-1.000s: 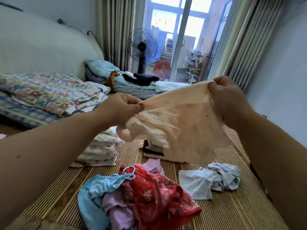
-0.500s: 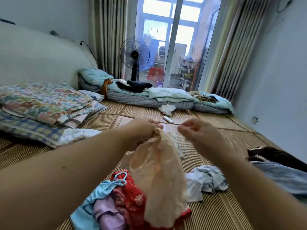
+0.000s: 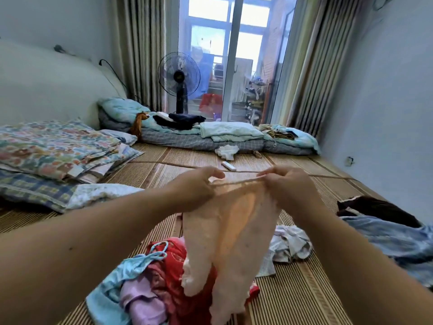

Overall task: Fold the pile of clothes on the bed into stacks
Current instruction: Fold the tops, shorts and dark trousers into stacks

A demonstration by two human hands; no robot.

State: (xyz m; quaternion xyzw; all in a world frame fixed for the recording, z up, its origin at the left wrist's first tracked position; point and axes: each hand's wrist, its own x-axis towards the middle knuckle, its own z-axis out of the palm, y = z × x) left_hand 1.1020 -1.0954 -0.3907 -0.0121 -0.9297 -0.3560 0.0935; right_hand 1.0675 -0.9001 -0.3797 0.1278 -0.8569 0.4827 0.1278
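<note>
I see a pale peach garment [image 3: 230,242], thin, lacy and crinkled, hanging limp in mid-air above the near pile of clothes [image 3: 161,285]. The left hand [image 3: 195,187] and right hand [image 3: 289,186] each keep a grip pinched on its stretched top edge. The pile mixes glossy red, lilac and light blue fabrics on the ribbed woven bed mat [image 3: 304,296].
</note>
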